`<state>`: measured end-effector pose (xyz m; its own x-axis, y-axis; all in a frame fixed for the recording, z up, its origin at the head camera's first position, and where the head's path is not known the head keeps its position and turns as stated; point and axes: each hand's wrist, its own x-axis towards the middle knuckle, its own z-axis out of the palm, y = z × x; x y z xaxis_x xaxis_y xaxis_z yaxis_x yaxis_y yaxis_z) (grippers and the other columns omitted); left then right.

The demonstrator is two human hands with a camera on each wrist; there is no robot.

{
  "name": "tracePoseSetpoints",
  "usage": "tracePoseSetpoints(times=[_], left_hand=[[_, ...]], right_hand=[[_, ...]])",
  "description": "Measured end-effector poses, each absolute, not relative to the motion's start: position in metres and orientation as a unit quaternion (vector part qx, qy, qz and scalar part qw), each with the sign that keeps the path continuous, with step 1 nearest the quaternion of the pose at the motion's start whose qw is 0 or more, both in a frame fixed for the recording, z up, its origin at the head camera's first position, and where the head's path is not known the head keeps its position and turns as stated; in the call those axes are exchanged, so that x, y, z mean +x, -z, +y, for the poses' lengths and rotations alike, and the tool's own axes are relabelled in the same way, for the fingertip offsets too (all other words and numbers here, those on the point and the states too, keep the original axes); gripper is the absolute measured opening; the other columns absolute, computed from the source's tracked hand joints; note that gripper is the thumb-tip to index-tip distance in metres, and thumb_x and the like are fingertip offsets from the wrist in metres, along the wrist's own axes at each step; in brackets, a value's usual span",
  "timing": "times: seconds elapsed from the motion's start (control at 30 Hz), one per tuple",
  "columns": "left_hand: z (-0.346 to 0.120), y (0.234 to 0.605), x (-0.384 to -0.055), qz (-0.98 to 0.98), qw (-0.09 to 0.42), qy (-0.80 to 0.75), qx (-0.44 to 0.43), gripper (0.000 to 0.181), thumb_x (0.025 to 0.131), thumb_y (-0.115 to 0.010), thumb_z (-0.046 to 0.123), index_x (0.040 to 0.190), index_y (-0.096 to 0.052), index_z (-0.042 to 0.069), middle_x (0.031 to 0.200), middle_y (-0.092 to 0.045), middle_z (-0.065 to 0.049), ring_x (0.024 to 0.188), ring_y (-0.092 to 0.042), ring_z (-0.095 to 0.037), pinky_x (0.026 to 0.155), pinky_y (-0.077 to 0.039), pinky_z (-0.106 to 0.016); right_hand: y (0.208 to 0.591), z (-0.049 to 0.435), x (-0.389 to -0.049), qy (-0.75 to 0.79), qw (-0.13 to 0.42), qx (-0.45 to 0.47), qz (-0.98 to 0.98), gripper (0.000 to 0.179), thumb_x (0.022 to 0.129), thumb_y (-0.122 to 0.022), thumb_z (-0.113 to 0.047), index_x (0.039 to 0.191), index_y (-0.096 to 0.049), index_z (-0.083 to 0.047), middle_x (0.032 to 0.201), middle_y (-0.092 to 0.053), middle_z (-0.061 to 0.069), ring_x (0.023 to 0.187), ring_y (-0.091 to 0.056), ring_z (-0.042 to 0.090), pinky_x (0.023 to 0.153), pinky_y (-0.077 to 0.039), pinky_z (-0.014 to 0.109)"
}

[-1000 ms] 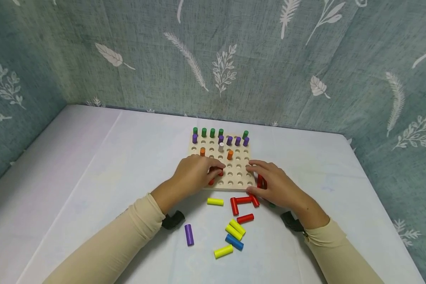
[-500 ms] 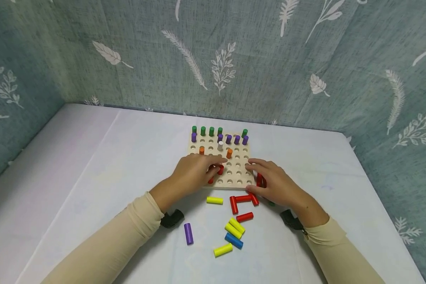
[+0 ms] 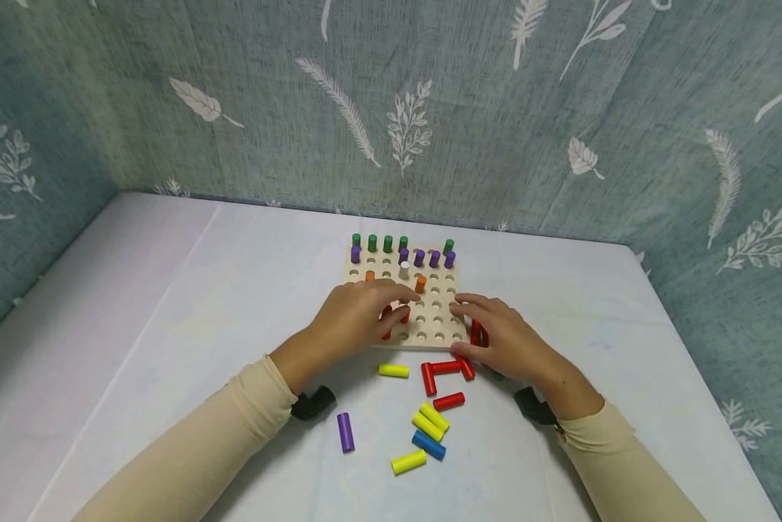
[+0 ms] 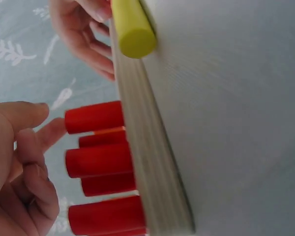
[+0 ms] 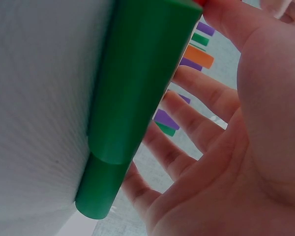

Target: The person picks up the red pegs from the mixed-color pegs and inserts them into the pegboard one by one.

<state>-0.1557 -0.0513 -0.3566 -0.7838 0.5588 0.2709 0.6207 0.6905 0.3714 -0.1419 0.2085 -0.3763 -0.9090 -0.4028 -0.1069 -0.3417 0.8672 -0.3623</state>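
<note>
A pale wooden pegboard (image 3: 438, 319) lies on the table with green, purple, orange, white and red pegs upright in its holes. My left hand (image 3: 358, 315) hovers over the board's front left part, fingers bent loosely and gripping nothing. In the left wrist view, one fingertip of it is close to or touching the end of a red peg (image 4: 94, 117); which cannot be told. My right hand (image 3: 504, 335) rests by the board's right edge, fingers spread and thumb near the front corner. Beside its palm in the right wrist view lie green pegs (image 5: 137, 88).
In front of the board lie loose pegs: red (image 3: 448, 401), yellow (image 3: 408, 462), blue (image 3: 428, 444) and purple (image 3: 346, 433). More red pegs (image 3: 475, 332) lie under and beside the right hand. Leaf-patterned cloth (image 3: 267, 145) hangs behind the white table (image 3: 188, 290).
My left hand has lifted slightly off the red pegs and its thumb and finger have parted, so more red shows under it. The right hand has stayed still.
</note>
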Motion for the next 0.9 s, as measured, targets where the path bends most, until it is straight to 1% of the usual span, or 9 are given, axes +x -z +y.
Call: tracePoseSetpoints(times=[0.07,0.17,0.27,0.4,0.57,0.8,0.9], left_hand=[[-0.050,0.355,-0.154,-0.915,0.070,0.229,-0.326,0.027,0.090,-0.075,0.019,0.117,-0.074,0.018,0.109,-0.076,0.003,0.074,-0.065,-0.009,0.057,-0.048,-0.020],[-0.048,0.353,-0.150,-0.912,0.072,0.230,-0.332,0.026,0.090,-0.076,0.022,0.116,-0.074,0.018,0.109,-0.076,0.003,0.082,-0.070,-0.011,0.064,-0.054,-0.023],[-0.047,0.352,-0.146,-0.910,0.071,0.227,-0.340,0.025,0.090,-0.075,0.024,0.114,-0.074,0.018,0.104,-0.076,0.003,0.085,-0.071,-0.012,0.066,-0.055,-0.026],[-0.045,0.351,-0.141,-0.910,0.058,0.223,-0.344,0.022,0.091,-0.074,0.027,0.113,-0.074,0.020,0.099,-0.075,0.004,0.082,-0.069,-0.011,0.063,-0.052,-0.025],[-0.041,0.350,-0.135,-0.911,0.031,0.213,-0.350,0.023,0.092,-0.073,0.031,0.112,-0.073,0.022,0.094,-0.074,0.008,0.082,-0.069,-0.009,0.063,-0.051,-0.023],[-0.034,0.350,-0.129,-0.913,-0.009,0.202,-0.355,0.027,0.089,-0.076,0.034,0.113,-0.074,0.021,0.088,-0.073,0.008,0.073,-0.063,-0.007,0.055,-0.045,-0.019],[-0.031,0.351,-0.128,-0.913,-0.028,0.200,-0.356,0.028,0.089,-0.076,0.036,0.114,-0.074,0.022,0.087,-0.073,0.008,0.072,-0.063,-0.006,0.052,-0.044,-0.018]], right_hand=[[0.377,0.209,-0.142,0.170,0.090,-0.193,0.962,0.071,0.085,-0.078,-0.041,0.147,-0.050,-0.019,0.158,-0.040,0.008,0.142,-0.039,0.037,0.109,-0.038,0.065],[0.377,0.209,-0.142,0.170,0.088,-0.192,0.963,0.071,0.085,-0.078,-0.040,0.147,-0.051,-0.020,0.158,-0.040,0.007,0.142,-0.040,0.037,0.108,-0.039,0.065],[0.377,0.209,-0.142,0.170,0.089,-0.191,0.963,0.071,0.085,-0.078,-0.041,0.147,-0.050,-0.021,0.158,-0.040,0.007,0.142,-0.040,0.037,0.108,-0.039,0.065],[0.378,0.209,-0.141,0.171,0.092,-0.191,0.962,0.071,0.085,-0.078,-0.041,0.148,-0.050,-0.021,0.159,-0.039,0.006,0.142,-0.039,0.037,0.108,-0.039,0.064],[0.379,0.209,-0.141,0.174,0.090,-0.193,0.962,0.071,0.085,-0.078,-0.041,0.147,-0.050,-0.021,0.158,-0.039,0.006,0.142,-0.040,0.036,0.109,-0.038,0.064],[0.379,0.209,-0.141,0.173,0.091,-0.190,0.962,0.071,0.085,-0.078,-0.041,0.147,-0.050,-0.021,0.159,-0.039,0.006,0.142,-0.040,0.036,0.109,-0.039,0.064],[0.378,0.210,-0.141,0.174,0.089,-0.193,0.962,0.070,0.086,-0.078,-0.041,0.147,-0.050,-0.020,0.158,-0.040,0.006,0.142,-0.040,0.036,0.110,-0.038,0.063]])
